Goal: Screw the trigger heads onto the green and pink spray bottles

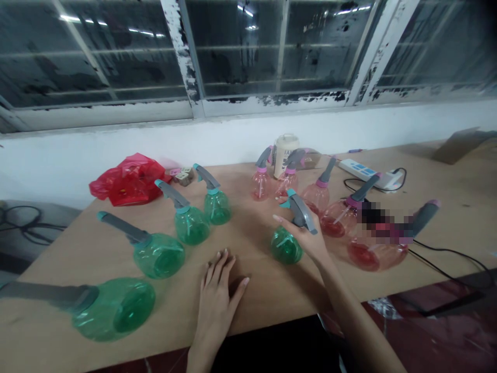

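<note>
My right hand (310, 235) is wrapped round the neck of a green spray bottle (286, 246) with a grey trigger head, right of the middle of the table. Its palm hides part of the bottle. Flat on the wood lies my left hand (218, 290), fingers spread, holding nothing. Several other green spray bottles stand in a slanting row to the left, the closest to that hand being one green bottle (160, 256). On the right runs a row of pink spray bottles (376, 254) with grey heads and pink collars; one sits just behind my right hand.
A red plastic bag (132, 181) and small blocks (183, 176) lie at the back left of the wooden table (244, 207). Behind the pink bottles stands a cream cup (286, 155). A white power strip (370, 174) with a black cable and a cardboard piece (462, 145) are at the right.
</note>
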Demonstrator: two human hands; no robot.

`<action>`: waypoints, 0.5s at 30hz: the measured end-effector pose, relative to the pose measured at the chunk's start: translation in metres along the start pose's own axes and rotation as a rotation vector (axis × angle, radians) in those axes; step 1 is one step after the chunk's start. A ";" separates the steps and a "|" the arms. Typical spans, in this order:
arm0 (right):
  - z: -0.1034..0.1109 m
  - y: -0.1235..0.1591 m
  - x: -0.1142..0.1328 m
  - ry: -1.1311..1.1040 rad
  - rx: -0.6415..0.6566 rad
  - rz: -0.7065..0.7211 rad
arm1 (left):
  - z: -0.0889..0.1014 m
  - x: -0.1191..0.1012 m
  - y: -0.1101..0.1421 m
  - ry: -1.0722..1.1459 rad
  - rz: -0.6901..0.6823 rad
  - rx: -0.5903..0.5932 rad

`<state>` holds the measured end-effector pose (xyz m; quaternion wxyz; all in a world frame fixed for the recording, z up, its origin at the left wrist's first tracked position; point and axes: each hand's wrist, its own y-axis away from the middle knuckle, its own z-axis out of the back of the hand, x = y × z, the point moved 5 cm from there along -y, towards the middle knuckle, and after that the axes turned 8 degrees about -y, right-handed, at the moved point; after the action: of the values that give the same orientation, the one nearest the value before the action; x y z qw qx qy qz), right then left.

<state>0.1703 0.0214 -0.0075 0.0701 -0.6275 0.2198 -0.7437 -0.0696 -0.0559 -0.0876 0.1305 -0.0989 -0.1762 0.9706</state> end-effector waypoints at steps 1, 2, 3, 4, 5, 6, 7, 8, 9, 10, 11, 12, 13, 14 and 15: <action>0.000 0.000 -0.001 -0.001 0.008 0.001 | 0.000 0.000 0.000 -0.001 -0.004 0.006; 0.000 -0.001 -0.001 -0.002 0.015 0.003 | 0.000 0.000 0.000 -0.002 -0.005 0.010; -0.001 -0.001 -0.002 -0.004 0.020 0.005 | 0.000 0.000 0.000 -0.003 -0.005 0.013; -0.001 -0.001 -0.002 -0.006 0.026 0.006 | 0.000 0.000 0.000 -0.005 -0.004 0.015; -0.002 -0.002 -0.002 -0.006 0.032 0.005 | 0.000 0.000 0.000 -0.008 -0.003 0.013; -0.002 -0.002 -0.003 -0.005 0.036 0.004 | 0.000 0.000 0.000 -0.010 -0.001 0.010; -0.003 -0.003 -0.002 -0.004 0.038 0.003 | 0.000 0.000 0.000 -0.011 0.000 0.008; -0.004 -0.003 -0.002 -0.004 0.040 0.001 | 0.000 0.000 0.000 -0.011 0.003 0.005; -0.004 -0.003 -0.001 -0.004 0.041 -0.002 | 0.000 0.000 0.000 -0.011 0.007 0.005; -0.004 -0.004 0.000 -0.008 0.041 -0.005 | 0.000 0.000 0.000 -0.010 0.012 0.006; -0.004 -0.004 0.001 -0.013 0.043 -0.010 | 0.000 -0.001 0.000 -0.008 0.014 0.010; -0.005 -0.004 0.002 -0.021 0.048 -0.014 | 0.001 -0.001 0.000 -0.005 0.013 0.016; -0.005 -0.005 0.003 -0.031 0.059 -0.016 | 0.001 -0.001 0.000 -0.003 0.013 0.021; -0.006 -0.005 0.003 -0.043 0.070 -0.015 | 0.001 -0.001 -0.001 -0.001 0.014 0.026; -0.007 -0.006 0.003 -0.057 0.080 -0.014 | 0.001 -0.001 -0.001 0.001 0.014 0.030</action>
<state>0.1639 0.0274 -0.0032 0.0962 -0.6467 0.1835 -0.7341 -0.0687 -0.0559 -0.0860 0.1253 -0.0986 -0.1608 0.9740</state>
